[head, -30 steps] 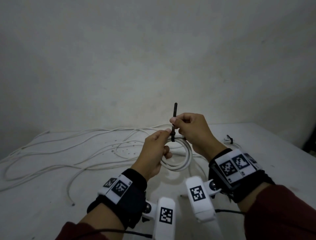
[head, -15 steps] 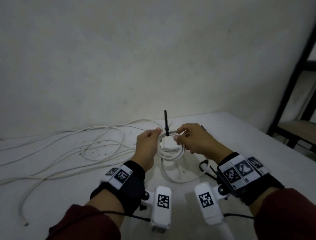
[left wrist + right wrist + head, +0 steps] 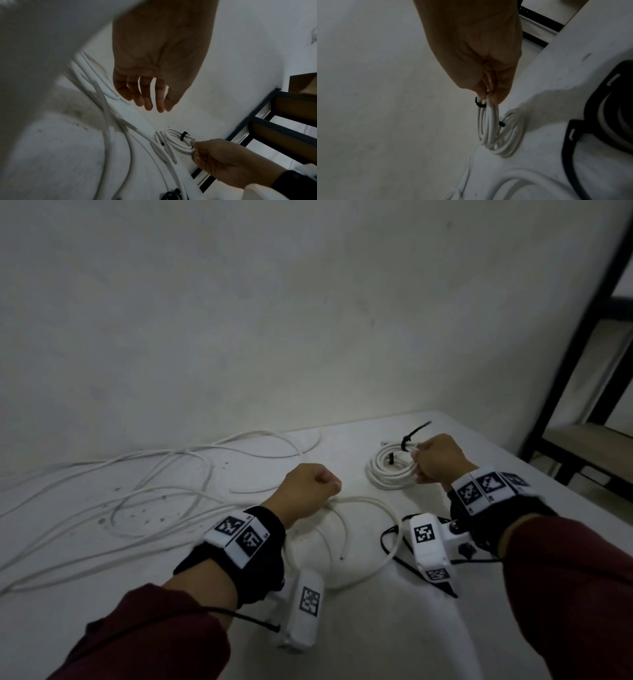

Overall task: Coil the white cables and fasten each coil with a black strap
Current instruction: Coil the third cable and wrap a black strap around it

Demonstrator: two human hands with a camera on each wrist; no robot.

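Observation:
My right hand pinches a strapped coil of white cable at its top, beside its black strap, whose tail sticks up. The coil hangs upright at the table's far right, against a second strapped coil lying there. I cannot tell whether the held coil touches the table. My left hand hovers mid-table, fingers loosely curled and holding nothing. Under it lies a loose white cable loop.
Several long loose white cables sprawl over the left half of the white table. Spare black straps lie by my right wrist. A dark metal frame stands past the table's right edge. A wall rises behind.
My left hand has let go of the coil and drawn back to the left. My right hand has carried the strapped coil right, down beside the other coil. The view has swung right.

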